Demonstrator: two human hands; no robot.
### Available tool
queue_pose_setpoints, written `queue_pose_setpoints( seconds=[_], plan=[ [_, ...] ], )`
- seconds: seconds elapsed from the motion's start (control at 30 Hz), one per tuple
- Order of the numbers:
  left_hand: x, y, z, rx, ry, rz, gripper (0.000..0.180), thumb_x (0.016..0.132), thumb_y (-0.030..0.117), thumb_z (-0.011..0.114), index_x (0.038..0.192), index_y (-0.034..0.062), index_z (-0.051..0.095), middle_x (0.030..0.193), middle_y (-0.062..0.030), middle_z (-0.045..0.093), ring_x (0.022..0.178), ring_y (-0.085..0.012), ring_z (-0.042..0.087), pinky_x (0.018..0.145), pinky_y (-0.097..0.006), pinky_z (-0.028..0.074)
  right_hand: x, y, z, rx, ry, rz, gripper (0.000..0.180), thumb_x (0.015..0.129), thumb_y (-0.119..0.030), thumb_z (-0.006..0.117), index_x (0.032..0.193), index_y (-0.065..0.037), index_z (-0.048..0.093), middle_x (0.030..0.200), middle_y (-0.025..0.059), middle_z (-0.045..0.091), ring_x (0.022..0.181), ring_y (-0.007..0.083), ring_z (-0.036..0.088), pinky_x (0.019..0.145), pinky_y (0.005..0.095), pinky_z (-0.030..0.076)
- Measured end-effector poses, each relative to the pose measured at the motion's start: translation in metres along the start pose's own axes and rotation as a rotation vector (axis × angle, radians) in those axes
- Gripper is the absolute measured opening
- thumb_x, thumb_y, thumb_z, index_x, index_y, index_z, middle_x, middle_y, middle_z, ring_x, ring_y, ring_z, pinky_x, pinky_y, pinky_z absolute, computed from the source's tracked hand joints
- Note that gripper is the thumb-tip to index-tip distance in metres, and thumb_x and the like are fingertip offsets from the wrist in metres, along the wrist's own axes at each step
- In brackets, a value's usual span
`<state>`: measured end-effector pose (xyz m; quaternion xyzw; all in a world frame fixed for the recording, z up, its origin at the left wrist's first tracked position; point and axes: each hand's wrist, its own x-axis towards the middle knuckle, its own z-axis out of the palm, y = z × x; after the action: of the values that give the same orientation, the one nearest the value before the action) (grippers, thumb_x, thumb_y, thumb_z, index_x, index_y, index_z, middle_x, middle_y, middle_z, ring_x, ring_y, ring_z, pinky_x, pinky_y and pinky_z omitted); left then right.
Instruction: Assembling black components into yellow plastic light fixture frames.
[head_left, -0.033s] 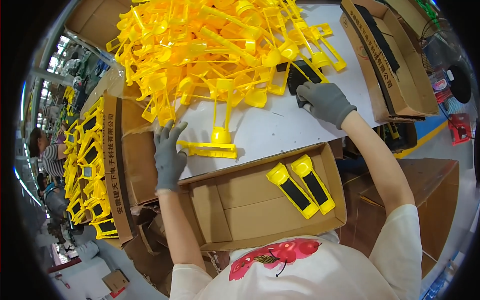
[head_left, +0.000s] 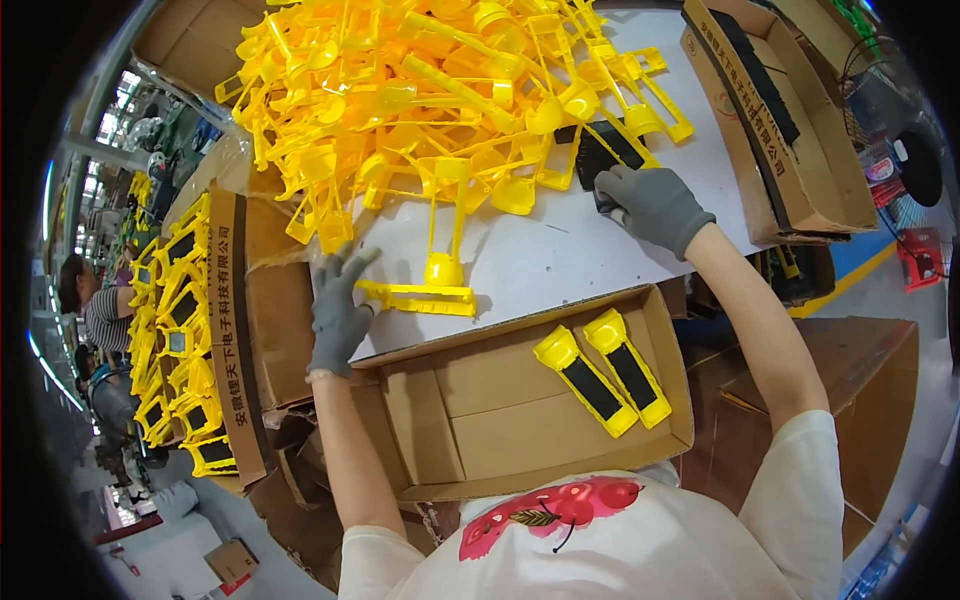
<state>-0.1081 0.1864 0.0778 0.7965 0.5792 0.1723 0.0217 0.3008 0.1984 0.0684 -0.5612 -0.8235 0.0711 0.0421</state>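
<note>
My left hand [head_left: 342, 305], in a grey glove, has its fingers spread by the left edge of the white table, holding nothing I can see. Close to its thumb lies a yellow plastic frame [head_left: 425, 299], with another yellow frame [head_left: 447, 215] standing out behind it. My right hand [head_left: 655, 207], gloved too, is closed at the near side of the black panels [head_left: 610, 152]. Its curled fingers pinch a dark edge, apparently one black panel, mostly hidden by the glove. A heap of yellow frames [head_left: 400, 95] covers the far part of the table.
An open cardboard tray [head_left: 500, 450] in front of me holds two yellow frames with black panels [head_left: 610, 375]. At left, a carton [head_left: 228, 330] stands beside stacked yellow pieces [head_left: 180, 345]. Another carton [head_left: 760, 130] with black panels sits far right. A person [head_left: 100, 310] is beyond, at left.
My left hand has shifted very slightly, with its fingers a little more spread. My right hand stays almost still at the black panels.
</note>
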Motion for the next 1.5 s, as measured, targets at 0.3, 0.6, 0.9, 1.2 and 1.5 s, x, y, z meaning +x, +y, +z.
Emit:
queue_pose_setpoints(
  seconds=[0.3, 0.6, 0.9, 1.2, 1.5],
  plan=[
    [-0.043, 0.007, -0.022, -1.050, -0.185, -0.435, 0.017, 0.087, -0.001, 0.058, 0.103, -0.0017, 0.061, 0.096, -0.0106, 0.069, 0.076, -0.0172, 0.067, 0.063, -0.025, 0.053, -0.074, -0.072, -0.056, 1.074, 0.462, 0.261, 0.011, 0.083, -0.005, 0.066, 0.092, -0.001, 0.063, 0.077, 0.0019, 0.061, 0.071, 0.0052, 0.055, 0.064, 0.0213, 0.045],
    [-0.088, 0.129, -0.026, -1.641, -0.398, -0.673, 0.033, 0.085, 0.012, 0.061, 0.112, -0.0070, 0.059, 0.093, -0.0166, 0.064, 0.071, -0.0238, 0.066, 0.053, -0.025, 0.052, -0.117, -0.138, -0.037, 1.087, 0.164, 0.241, 0.022, 0.087, -0.007, 0.064, 0.108, -0.002, 0.060, 0.078, 0.0066, 0.069, 0.062, 0.0064, 0.061, 0.057, 0.0206, 0.048],
    [-0.090, 0.138, -0.022, -1.604, -0.548, -0.663, 0.032, 0.087, 0.007, 0.060, 0.115, -0.0084, 0.061, 0.093, -0.0176, 0.068, 0.076, -0.0241, 0.070, 0.059, -0.028, 0.057, -0.131, -0.141, -0.037, 0.856, 0.129, 0.317, 0.016, 0.087, -0.016, 0.067, 0.099, -0.006, 0.063, 0.072, 0.0116, 0.066, 0.062, 0.0200, 0.065, 0.058, 0.0291, 0.051],
    [-0.086, 0.159, -0.018, -1.434, -0.558, -0.648, 0.031, 0.086, 0.008, 0.064, 0.113, -0.0080, 0.063, 0.088, -0.0132, 0.068, 0.069, -0.0180, 0.067, 0.056, -0.024, 0.051, -0.135, -0.146, -0.027, 0.629, 0.168, 0.304, 0.028, 0.083, -0.023, 0.072, 0.103, -0.007, 0.062, 0.073, 0.0122, 0.066, 0.060, 0.0235, 0.065, 0.057, 0.0284, 0.051],
    [-0.089, 0.145, -0.018, -1.417, -0.670, -0.578, 0.026, 0.086, 0.004, 0.064, 0.109, -0.0085, 0.063, 0.081, -0.0126, 0.068, 0.066, -0.0169, 0.067, 0.052, -0.023, 0.051, -0.151, -0.120, -0.011, 0.803, 0.038, 0.311, 0.044, 0.078, -0.037, 0.076, 0.109, -0.009, 0.062, 0.077, 0.0125, 0.066, 0.065, 0.0269, 0.066, 0.059, 0.0324, 0.051]
  ],
)
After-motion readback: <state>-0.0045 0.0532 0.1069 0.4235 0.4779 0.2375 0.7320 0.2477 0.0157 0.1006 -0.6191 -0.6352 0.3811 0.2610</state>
